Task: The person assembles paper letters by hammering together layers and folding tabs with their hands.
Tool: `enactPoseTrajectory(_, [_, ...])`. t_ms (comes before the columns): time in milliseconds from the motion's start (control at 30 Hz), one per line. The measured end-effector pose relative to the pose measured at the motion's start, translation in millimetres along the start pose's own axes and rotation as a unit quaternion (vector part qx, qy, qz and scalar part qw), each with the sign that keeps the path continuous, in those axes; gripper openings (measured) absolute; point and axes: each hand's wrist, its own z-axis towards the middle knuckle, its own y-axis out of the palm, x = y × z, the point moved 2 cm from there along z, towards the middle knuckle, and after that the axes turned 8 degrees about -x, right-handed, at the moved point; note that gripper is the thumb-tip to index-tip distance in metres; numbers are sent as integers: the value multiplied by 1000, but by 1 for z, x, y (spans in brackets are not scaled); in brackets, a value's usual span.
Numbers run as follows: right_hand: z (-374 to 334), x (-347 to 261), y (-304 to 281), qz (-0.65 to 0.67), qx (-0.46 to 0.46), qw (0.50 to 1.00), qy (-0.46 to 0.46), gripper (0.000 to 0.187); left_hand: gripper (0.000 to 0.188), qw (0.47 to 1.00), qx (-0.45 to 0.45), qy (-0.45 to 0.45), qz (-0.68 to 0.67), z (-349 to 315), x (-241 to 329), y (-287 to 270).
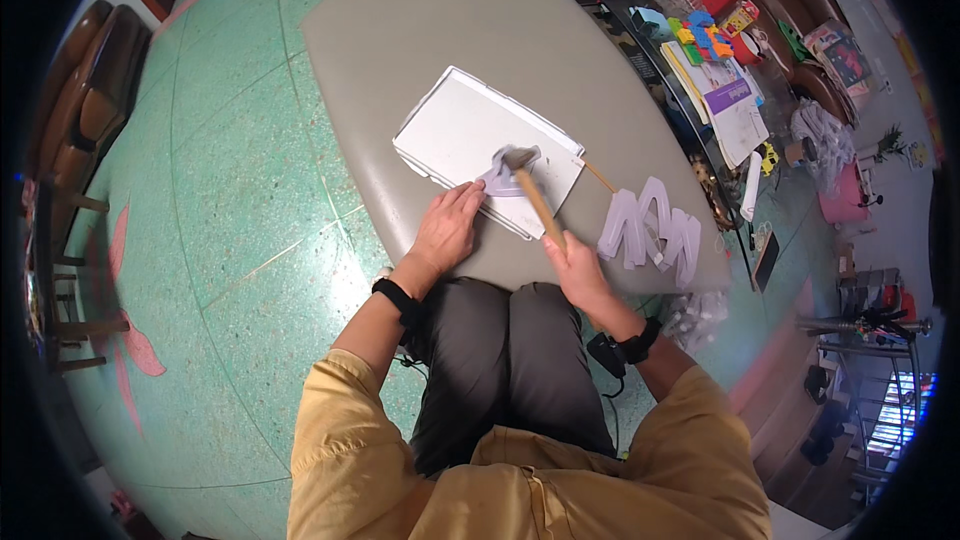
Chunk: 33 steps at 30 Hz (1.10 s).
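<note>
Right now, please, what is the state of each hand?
Left hand: open, pressing flat on the pale purple piece on the white tray.
Right hand: closed around the wooden handle of the hammer.

On a grey table point(440, 30), the left hand point(447, 225) presses a pale purple piece point(500, 180) onto a white tray point(455, 130) while the right hand point(578, 270) grips a wooden-handled hammer point(530, 190) over it, more purple pieces point(650, 225) lying beside.

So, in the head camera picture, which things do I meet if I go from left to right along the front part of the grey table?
Left hand → pale purple piece lying on the white tray → hammer → right hand gripping the hammer's wooden handle → group of pale purple zigzag pieces.
</note>
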Motion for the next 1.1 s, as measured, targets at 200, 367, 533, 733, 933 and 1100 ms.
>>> enactPoseTrajectory(200, [5, -1, 0, -41, -51, 998, 25, 40, 49, 1000, 8, 0, -8, -4, -3, 3])
enactPoseTrajectory(367, [5, 19, 7, -110, -27, 994, -11, 40, 48, 1000, -2, 9, 9, 1, -2, 3])
enactPoseTrajectory(533, [0, -19, -3, -38, -43, 998, -7, 39, 52, 999, 17, -15, -41, -4, 0, -15])
enactPoseTrajectory(733, [13, 13, 7, -90, -63, 994, -3, 43, 49, 980, 142, -116, -77, -4, -5, -15])
enactPoseTrajectory(933, [21, -9, -12, 71, -17, 997, 33, 45, 46, 998, 43, -14, 49, 8, 7, -13])
enactPoseTrajectory(1100, [33, 2, -3, -46, -16, 999, 16, 47, 51, 997, -25, -39, 55, 18, -2, -1])
